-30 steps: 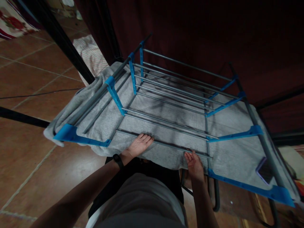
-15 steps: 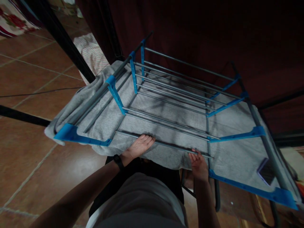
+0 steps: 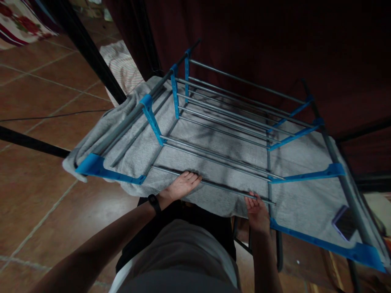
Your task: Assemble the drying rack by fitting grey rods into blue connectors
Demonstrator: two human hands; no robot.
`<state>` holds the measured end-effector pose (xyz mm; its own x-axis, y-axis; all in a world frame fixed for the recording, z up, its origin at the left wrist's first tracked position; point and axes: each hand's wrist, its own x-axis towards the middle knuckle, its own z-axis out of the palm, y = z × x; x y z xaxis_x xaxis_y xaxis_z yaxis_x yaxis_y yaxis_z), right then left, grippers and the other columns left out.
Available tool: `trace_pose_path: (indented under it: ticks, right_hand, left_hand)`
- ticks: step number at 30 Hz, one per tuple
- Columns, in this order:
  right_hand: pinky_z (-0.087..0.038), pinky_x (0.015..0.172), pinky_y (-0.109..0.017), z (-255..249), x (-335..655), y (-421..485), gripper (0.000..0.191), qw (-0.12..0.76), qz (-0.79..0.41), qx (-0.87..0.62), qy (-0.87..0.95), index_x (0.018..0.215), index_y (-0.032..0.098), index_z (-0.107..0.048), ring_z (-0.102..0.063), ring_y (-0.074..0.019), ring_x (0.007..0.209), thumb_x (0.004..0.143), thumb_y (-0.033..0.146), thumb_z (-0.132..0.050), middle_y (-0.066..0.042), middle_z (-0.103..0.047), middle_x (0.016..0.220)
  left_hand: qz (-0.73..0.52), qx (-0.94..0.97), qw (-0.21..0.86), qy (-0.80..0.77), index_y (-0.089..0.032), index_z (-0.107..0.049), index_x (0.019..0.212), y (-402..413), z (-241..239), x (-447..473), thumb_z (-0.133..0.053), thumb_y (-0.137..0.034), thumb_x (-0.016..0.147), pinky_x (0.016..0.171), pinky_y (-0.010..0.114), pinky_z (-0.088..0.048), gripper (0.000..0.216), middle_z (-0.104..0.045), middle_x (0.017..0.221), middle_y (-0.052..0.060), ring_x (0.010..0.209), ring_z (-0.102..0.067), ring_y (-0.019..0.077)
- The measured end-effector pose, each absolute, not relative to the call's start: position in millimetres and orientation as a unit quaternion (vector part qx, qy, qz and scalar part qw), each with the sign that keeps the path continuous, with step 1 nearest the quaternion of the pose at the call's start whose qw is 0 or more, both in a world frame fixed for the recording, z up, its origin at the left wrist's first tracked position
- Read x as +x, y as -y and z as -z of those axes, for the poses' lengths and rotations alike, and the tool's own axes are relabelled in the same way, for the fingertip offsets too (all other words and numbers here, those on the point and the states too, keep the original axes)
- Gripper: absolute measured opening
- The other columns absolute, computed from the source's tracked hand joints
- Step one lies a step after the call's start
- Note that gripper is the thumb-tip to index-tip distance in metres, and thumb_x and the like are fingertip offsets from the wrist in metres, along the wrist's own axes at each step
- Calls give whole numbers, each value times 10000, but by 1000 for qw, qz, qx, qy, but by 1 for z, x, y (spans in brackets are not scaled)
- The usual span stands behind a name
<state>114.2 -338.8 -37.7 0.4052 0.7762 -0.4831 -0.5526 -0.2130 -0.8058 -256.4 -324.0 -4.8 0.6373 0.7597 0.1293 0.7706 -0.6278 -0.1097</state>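
A loose grey metal rod (image 3: 224,186) lies low across the near side of a rack with grey tubes and blue plastic brackets (image 3: 308,175). My left hand (image 3: 183,185), palm down, has its fingers over the rod left of its middle. Near the rod's right end, my right hand (image 3: 257,212) holds it with the palm turned up and the fingertips against it. The rod's ends appear free of the blue brackets. Several other rods (image 3: 216,159) span the rack behind it, between the left and right side brackets.
Under the rack is a grey blanket (image 3: 183,156) on a raised surface. A dark phone-like object (image 3: 346,223) lies at the right, by the side tube. Black posts (image 3: 88,53) stand at the left, and a dark red curtain (image 3: 250,36) hangs behind. A cable (image 3: 55,115) crosses the tiled floor.
The view has shifted slightly, so the rack and hands appear a little further right. Both hands keep their hold on the rod, with hardly any movement.
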Motion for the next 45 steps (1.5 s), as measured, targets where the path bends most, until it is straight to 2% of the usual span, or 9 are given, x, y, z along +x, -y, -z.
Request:
trace_pose_path:
  ticks: [5,9,16,22,28,34,39,45]
  right_hand:
    - [-549,1074,-403,39,114,339,79,618,-531,-567,120,847,261,-704,-744,-173,1002,803,320,-733,-1,-787,944]
    - [-554,1062,-396,38,115,339,93,615,-537,-568,104,853,254,-701,-746,-177,983,796,316,-741,-8,-786,937]
    - [-578,1006,-377,42,118,338,111,620,-543,-557,100,844,256,-691,-750,-181,958,767,304,-756,-6,-794,917]
    - [-569,1029,-387,36,112,337,80,620,-539,-562,100,855,257,-712,-747,-169,974,797,311,-726,2,-791,928]
    - [-563,1045,-376,21,101,333,105,631,-533,-553,107,894,273,-704,-735,-169,1036,811,325,-741,12,-789,952]
    - [-570,1018,-373,13,97,327,149,649,-523,-542,110,906,252,-703,-746,-167,987,785,318,-760,1,-792,940]
    - [-612,901,-352,7,94,318,188,664,-513,-535,99,915,250,-690,-757,-172,932,758,318,-766,3,-798,905]
    - [-632,869,-340,-9,93,311,157,688,-505,-513,94,822,264,-680,-760,-173,934,742,305,-808,22,-790,883]
  left_hand:
    - [37,-900,63,430,-142,-542,1413,324,4,-256,-372,-20,995,977,351,-466,468,-699,1121,85,1064,-652,204]
    - [40,-898,43,436,-165,-535,1406,323,5,-257,-420,-19,982,968,346,-469,462,-692,1111,79,1064,-647,198]
    - [37,-900,69,429,-156,-543,1380,323,6,-257,-420,-23,990,954,336,-462,430,-691,1102,74,1049,-642,193]
    - [62,-894,70,439,-175,-533,1388,323,-1,-259,-441,-26,988,938,345,-463,437,-681,1042,53,1003,-636,195]
    - [114,-878,57,461,-196,-638,1165,318,-1,-271,-500,-43,943,916,366,-479,302,-684,991,62,952,-656,216]
    - [171,-851,77,491,-194,-658,1144,316,5,-288,-451,-166,1002,872,385,-485,253,-727,957,82,896,-679,247]
    - [213,-828,43,517,-188,-666,1125,314,12,-302,-425,-323,1039,845,391,-490,289,-741,922,88,894,-694,268]
    - [225,-812,56,536,-212,-670,1079,316,17,-309,-416,-345,1015,836,410,-511,294,-738,914,88,881,-691,274]
